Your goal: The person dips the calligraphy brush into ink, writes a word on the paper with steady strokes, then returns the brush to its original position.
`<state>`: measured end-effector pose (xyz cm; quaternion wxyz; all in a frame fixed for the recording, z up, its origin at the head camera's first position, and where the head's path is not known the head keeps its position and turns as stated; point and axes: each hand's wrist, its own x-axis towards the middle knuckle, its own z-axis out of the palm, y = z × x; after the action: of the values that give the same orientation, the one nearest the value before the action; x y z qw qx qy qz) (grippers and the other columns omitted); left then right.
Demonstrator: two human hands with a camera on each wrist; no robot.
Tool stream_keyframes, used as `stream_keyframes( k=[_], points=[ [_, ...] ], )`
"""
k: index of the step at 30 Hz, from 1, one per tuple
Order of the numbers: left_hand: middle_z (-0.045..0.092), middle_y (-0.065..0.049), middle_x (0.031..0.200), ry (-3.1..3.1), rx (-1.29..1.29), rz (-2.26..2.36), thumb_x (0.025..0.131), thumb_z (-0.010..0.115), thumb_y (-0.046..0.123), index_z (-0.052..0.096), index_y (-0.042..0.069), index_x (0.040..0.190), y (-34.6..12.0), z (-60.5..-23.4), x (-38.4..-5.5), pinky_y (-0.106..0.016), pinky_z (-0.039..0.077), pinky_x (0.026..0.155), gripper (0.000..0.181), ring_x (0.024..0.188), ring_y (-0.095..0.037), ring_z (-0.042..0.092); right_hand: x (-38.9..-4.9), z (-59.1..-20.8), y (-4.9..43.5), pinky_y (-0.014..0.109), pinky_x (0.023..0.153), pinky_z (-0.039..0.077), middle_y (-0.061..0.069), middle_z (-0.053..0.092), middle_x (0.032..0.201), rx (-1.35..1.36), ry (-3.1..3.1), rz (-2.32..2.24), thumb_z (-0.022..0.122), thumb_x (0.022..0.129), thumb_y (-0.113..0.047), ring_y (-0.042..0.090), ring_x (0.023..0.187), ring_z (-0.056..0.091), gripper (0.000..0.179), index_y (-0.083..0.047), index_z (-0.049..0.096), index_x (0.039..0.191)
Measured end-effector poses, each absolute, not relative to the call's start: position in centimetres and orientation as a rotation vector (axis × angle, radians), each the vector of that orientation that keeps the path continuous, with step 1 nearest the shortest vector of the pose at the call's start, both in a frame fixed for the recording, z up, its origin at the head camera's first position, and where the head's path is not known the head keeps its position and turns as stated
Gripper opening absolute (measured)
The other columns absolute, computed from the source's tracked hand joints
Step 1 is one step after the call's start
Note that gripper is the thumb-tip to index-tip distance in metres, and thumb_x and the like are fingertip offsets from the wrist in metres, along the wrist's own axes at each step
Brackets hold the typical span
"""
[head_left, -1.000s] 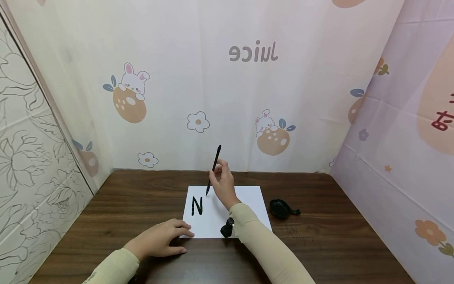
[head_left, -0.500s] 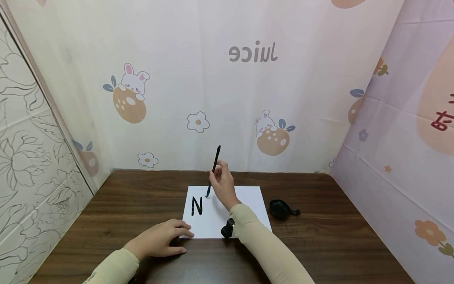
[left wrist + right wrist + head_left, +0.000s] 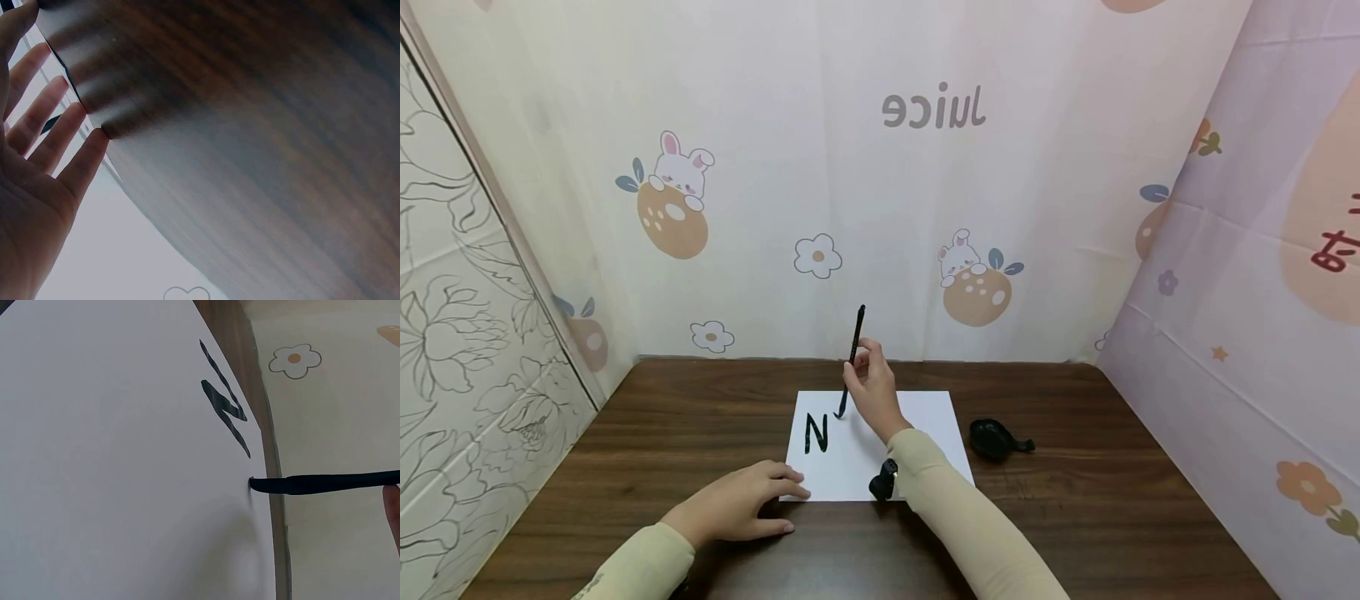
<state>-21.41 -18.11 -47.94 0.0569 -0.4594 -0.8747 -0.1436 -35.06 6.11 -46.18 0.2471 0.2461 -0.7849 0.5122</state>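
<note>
My right hand [image 3: 874, 390] pinches a black writing brush [image 3: 857, 340], held nearly upright with its top leaning slightly right. The brush tip touches a white sheet of paper [image 3: 850, 467], just right of a black painted letter N [image 3: 816, 433]; a short dark mark shows at the tip. In the right wrist view the bent tip of the brush [image 3: 300, 484] meets the paper, beside the wet-looking N [image 3: 222, 403]. My left hand [image 3: 741, 504] rests palm down, its fingertips on the paper's lower left corner and its thumb on the table.
A small black dish with a short handle [image 3: 992, 439] stands on the brown wooden table [image 3: 1075, 500], right of the paper. Behind the table hangs a printed curtain [image 3: 880, 208], with more printed cloth on both sides.
The brush tip has come down onto the paper and moved slightly right, leaving a short dark mark. My left hand stays in place.
</note>
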Motion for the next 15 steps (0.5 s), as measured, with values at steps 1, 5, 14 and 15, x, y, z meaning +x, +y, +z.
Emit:
stream_keyframes(
  k=[1,5,14,15],
  points=[
    [0.062,-0.003,0.127,-2.656,-1.390,-0.435,0.091,0.075,0.034,0.070,0.019,0.122,-18.11,-47.94,-21.40,-0.040,0.052,0.095,0.035,0.116,-0.020,0.060,-35.05,-46.16,6.13,0.027,0.077,0.057,0.004,0.054,0.094,0.675,-2.139,1.397,0.060,0.099,-0.007,0.016,0.086,0.061,0.040,-0.012,0.042,0.135],
    [0.062,-0.002,0.128,-2.673,-1.375,-0.434,0.092,0.074,0.035,0.070,0.021,0.123,-18.14,-47.98,-21.37,-0.040,0.052,0.095,0.034,0.117,-0.020,0.060,-34.97,-46.08,6.18,0.026,0.076,0.057,0.004,0.054,0.093,0.683,-2.141,1.393,0.060,0.099,-0.007,0.016,0.085,0.060,0.040,-0.011,0.042,0.135],
    [0.062,-0.003,0.127,-2.653,-1.387,-0.438,0.091,0.075,0.035,0.070,0.020,0.123,-18.19,-48.06,-21.46,-0.040,0.052,0.094,0.035,0.116,-0.019,0.060,-34.65,-45.83,6.31,0.028,0.073,0.056,0.004,0.055,0.092,0.722,-2.145,1.351,0.060,0.100,-0.008,0.016,0.081,0.060,0.040,-0.010,0.042,0.136],
    [0.062,-0.003,0.127,-2.650,-1.389,-0.436,0.091,0.075,0.035,0.070,0.020,0.123,-18.19,-48.08,-21.46,-0.040,0.052,0.094,0.035,0.116,-0.019,0.060,-34.62,-45.83,6.33,0.028,0.072,0.056,0.004,0.055,0.091,0.720,-2.147,1.345,0.060,0.100,-0.008,0.016,0.081,0.060,0.040,-0.009,0.042,0.135]
  ],
)
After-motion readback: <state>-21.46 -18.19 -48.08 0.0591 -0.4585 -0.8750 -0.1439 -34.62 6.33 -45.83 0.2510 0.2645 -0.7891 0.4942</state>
